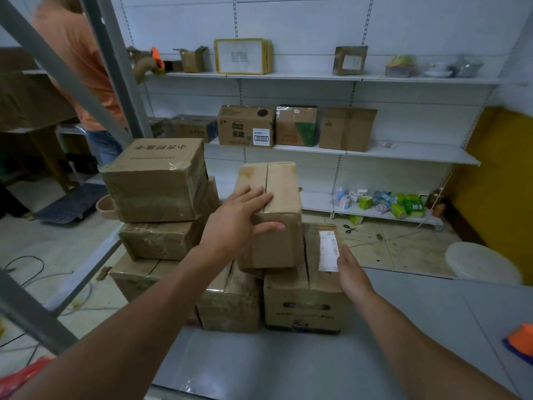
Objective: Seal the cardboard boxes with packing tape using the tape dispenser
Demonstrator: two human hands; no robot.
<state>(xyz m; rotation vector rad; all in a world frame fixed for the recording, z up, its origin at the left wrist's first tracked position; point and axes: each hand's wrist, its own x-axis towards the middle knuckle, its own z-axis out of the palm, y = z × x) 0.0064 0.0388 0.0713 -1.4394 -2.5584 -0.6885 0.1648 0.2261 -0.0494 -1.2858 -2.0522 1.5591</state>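
Positioning step: left hand (239,217) flat, fingers spread, atop small box (281,183) on stack; right hand (353,274) open against labelled box (302,295). Tape dispenser (520,339) unheld at right edge of table (403,327); fetching it likely next.

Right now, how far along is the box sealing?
Done: the left stack's top box looks wrapped in shiny tape. In hand: the left hand rests on the small box, whose top seam looks untaped; the right hand is at the labelled box. Left: the dispenser lies unheld at far right, so taping this box is not yet begun.
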